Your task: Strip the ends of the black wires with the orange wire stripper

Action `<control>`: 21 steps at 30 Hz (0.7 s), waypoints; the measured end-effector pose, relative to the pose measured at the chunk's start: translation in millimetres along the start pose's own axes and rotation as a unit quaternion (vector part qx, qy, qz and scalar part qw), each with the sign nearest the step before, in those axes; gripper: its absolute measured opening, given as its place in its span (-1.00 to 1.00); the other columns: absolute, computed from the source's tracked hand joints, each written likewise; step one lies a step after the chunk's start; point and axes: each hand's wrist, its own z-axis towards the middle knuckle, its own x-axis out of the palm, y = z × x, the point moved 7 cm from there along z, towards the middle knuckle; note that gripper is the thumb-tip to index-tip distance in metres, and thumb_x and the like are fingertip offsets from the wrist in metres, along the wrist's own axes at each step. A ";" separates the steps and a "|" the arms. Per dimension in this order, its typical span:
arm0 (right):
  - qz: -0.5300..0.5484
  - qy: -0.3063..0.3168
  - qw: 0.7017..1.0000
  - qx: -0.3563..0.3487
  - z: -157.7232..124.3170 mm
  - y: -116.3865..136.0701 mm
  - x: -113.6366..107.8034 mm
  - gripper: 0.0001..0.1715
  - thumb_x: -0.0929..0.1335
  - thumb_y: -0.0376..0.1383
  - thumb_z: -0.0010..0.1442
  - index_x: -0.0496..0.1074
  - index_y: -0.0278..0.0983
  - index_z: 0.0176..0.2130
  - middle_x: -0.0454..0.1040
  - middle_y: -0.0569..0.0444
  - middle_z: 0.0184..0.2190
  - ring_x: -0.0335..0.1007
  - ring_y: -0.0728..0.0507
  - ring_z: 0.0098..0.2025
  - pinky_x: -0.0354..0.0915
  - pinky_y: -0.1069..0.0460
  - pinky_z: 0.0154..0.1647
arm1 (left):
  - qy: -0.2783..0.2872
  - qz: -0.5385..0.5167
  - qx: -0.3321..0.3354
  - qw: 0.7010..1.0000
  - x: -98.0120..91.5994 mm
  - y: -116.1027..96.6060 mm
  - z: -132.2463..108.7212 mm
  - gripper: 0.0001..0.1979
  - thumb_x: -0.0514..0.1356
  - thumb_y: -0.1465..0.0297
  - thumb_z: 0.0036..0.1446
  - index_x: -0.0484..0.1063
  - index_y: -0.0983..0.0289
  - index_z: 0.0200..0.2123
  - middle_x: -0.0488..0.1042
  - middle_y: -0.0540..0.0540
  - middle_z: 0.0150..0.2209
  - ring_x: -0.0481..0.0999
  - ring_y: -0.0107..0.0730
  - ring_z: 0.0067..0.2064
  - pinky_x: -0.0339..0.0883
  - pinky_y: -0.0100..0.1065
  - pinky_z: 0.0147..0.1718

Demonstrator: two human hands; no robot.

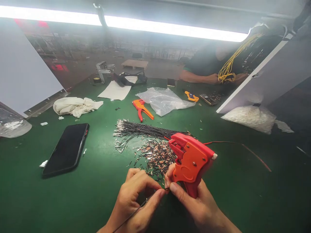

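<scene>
My left hand (141,197) is closed, pinching a thin black wire (132,214) between thumb and fingertips. The wire trails down to the lower left, and its tip reaches the fingertips of my right hand (194,202). That hand is closed around the handle of a red and orange wire stripper (191,158), whose jaws point up and left. Its thumb and a finger also meet at the wire's end. Just beyond the hands lies a heap of stripped wire scraps (155,155), black and copper-coloured. Behind it rests a bundle of black wires (145,128) with silvery ends.
A black phone (66,149) lies at left, near a white cloth (76,106). Another wire stripper (142,109) and a clear plastic bag (166,99) lie further back. At right stand a white panel (264,71) and a filled bag (250,118). A co-worker (206,68) handles yellow wires opposite.
</scene>
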 end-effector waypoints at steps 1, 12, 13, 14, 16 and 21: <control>0.001 -0.010 1.000 -0.006 0.3 2.0 -2.3 -0.84 0.35 -0.13 0.32 0.40 -0.17 -0.21 0.37 0.13 -0.35 0.27 -0.11 -0.29 0.23 -0.01 -0.24 | -0.004 -0.006 0.008 1.000 -1.6 -1.1 0.6 -0.86 0.23 0.44 0.21 0.49 0.20 -0.42 0.45 -0.05 -0.53 0.39 -0.37 -0.41 0.29 -0.32 -0.32; 0.139 0.020 0.988 0.061 -2.1 5.5 -9.9 -0.78 0.40 -0.22 0.22 0.42 -0.18 -0.10 0.44 0.08 -0.26 0.34 -0.15 -0.18 0.24 -0.09 -0.08 | -0.133 -0.097 -0.021 0.986 -31.2 6.3 2.5 -0.82 0.23 0.54 0.17 0.46 0.16 -0.43 0.34 -0.08 -0.51 0.33 -0.39 -0.37 0.19 -0.35 -0.34; 0.179 0.045 0.980 0.074 -3.2 5.5 -5.1 -0.74 0.41 -0.24 0.17 0.43 -0.21 -0.10 0.45 0.06 -0.26 0.36 -0.18 -0.17 0.26 -0.11 -0.10 | -0.159 -0.104 -0.031 0.981 -37.1 7.6 2.6 -0.82 0.22 0.53 0.18 0.46 0.16 -0.44 0.32 -0.07 -0.50 0.32 -0.39 -0.36 0.18 -0.34 -0.35; 0.221 0.075 0.969 0.086 -4.5 5.8 0.8 -0.70 0.42 -0.26 0.12 0.44 -0.24 -0.11 0.46 0.03 -0.27 0.39 -0.20 -0.17 0.29 -0.12 -0.13 | -0.178 -0.106 -0.036 0.978 -42.4 7.9 3.0 -0.82 0.22 0.53 0.19 0.45 0.16 -0.44 0.31 -0.07 -0.50 0.32 -0.39 -0.37 0.17 -0.34 -0.35; 0.299 0.125 0.939 0.112 -7.3 5.2 12.9 -0.66 0.43 -0.30 0.02 0.46 -0.29 -0.15 0.48 0.01 -0.32 0.45 -0.24 -0.20 0.34 -0.19 -0.12 | -0.205 -0.100 -0.036 0.973 -51.9 6.2 4.0 -0.81 0.21 0.52 0.20 0.44 0.16 -0.45 0.30 -0.07 -0.51 0.32 -0.38 -0.38 0.17 -0.33 -0.35; 0.379 0.169 0.896 0.159 -11.3 0.7 28.9 -0.58 0.48 -0.30 -0.12 0.48 -0.30 -0.18 0.51 0.03 -0.38 0.48 -0.18 -0.30 0.33 -0.18 -0.09 | -0.192 -0.055 0.008 0.980 -61.7 -5.0 6.4 -0.79 0.20 0.55 0.20 0.46 0.15 -0.43 0.32 -0.06 -0.53 0.35 -0.36 -0.38 0.20 -0.33 -0.38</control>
